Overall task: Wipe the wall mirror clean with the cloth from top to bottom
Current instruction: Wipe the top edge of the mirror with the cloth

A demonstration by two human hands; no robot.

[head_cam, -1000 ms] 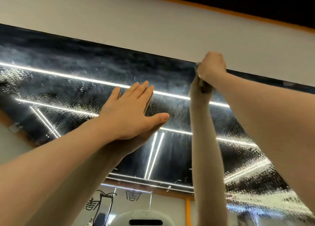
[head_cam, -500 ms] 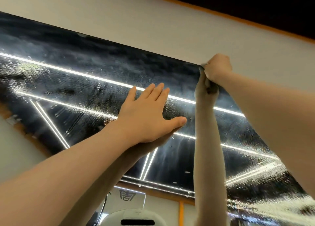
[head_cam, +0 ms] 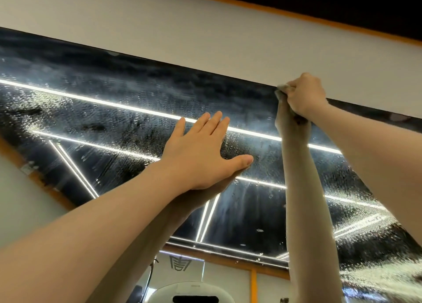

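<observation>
— Under the left hand [head_cam: 201,156], what is there?

— The mirror [head_cam: 127,124] itself. That hand lies flat on the wet glass, fingers straight and close together, pointing up and a little right, thumb stretched out to the right. It holds nothing. Its forearm comes in from the lower left.

— And the cloth?

— Up and to the right of the left hand, well apart from it, bunched inside the right hand [head_cam: 303,94]. Only a small pale wad of the cloth [head_cam: 284,89] pokes out at the left of the fist, so I cannot tell its long axis.

— How is the right hand set?

— Curled into a tight fist around the cloth, knuckles up, pressed to the mirror's top edge where it meets the wall [head_cam: 205,33]. Its forearm comes in from the right.

— And the mirror?

— A long band running left to right, sloping down toward the right hand, beaded with droplets and streaks.
</observation>
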